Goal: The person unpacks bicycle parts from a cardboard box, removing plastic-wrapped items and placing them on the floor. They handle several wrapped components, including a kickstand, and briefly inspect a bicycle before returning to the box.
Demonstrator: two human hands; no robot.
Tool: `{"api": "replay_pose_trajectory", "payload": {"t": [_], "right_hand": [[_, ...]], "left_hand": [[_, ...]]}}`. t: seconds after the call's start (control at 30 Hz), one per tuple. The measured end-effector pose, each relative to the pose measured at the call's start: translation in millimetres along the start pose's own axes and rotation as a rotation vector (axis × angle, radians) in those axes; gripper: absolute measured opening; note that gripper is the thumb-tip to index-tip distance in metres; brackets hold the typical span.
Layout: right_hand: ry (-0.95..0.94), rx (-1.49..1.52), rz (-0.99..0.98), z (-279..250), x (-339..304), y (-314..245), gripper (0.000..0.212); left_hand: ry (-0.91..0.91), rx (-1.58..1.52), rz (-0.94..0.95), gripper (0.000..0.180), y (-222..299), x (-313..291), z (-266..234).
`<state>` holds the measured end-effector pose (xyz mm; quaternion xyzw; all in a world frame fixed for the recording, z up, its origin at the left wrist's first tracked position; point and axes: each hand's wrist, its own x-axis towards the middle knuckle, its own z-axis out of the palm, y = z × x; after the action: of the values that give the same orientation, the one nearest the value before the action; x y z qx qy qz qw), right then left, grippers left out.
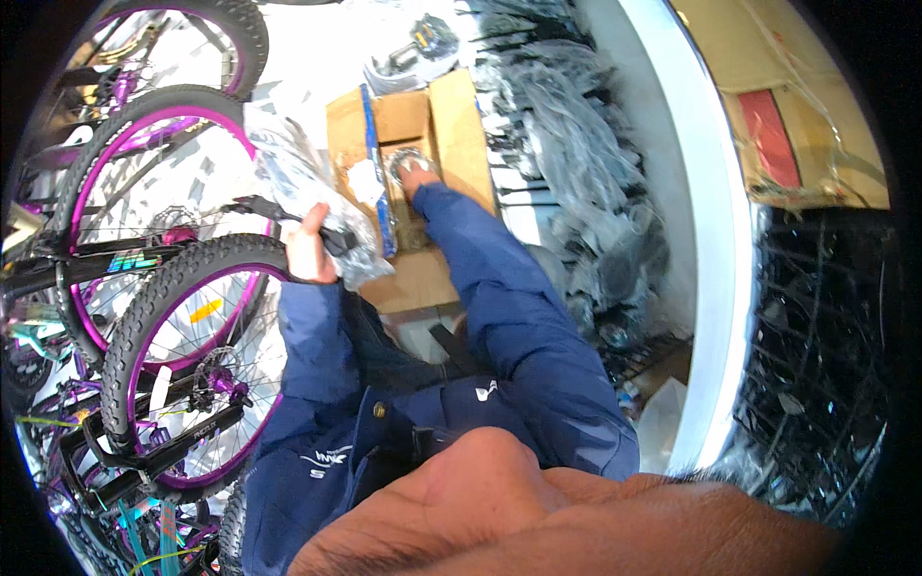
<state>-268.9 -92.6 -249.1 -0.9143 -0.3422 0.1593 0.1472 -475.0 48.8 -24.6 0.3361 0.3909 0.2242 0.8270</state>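
Observation:
My left hand (309,252) is closed round a clear plastic bag (288,158) with black parts in it, held over the left side of an open cardboard box (465,130). A dark end of the parts sticks out to the left of my fingers. My right hand (418,178) reaches down into the box, its fingers bent at a shiny, see-through wrapped thing (403,156). What exactly they grip there is too small to make out. A white scrap (365,180) lies by the blue-taped edge of the box.
Bicycles with purple-rimmed wheels (120,384) crowd the left. To the right, a heap of plastic-wrapped black parts (586,173) lies along a white ledge (720,288). A power tool (427,43) rests beyond the box. Another cardboard box (816,125) is at far right.

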Motion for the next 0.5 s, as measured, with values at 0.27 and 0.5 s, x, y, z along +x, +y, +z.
{"api": "replay_pose_trajectory", "payload": {"t": [0.27, 0.5], "right_hand": [[-0.206, -0.305, 0.055, 74, -47, 7, 0.039], [0.084, 0.058, 0.025, -4, -33, -27, 0.038]], "left_hand": [[0.003, -0.043, -0.061, 0.026, 3, -19, 8], [-0.011, -0.048, -0.05, 0.028, 4, -15, 10]]}}
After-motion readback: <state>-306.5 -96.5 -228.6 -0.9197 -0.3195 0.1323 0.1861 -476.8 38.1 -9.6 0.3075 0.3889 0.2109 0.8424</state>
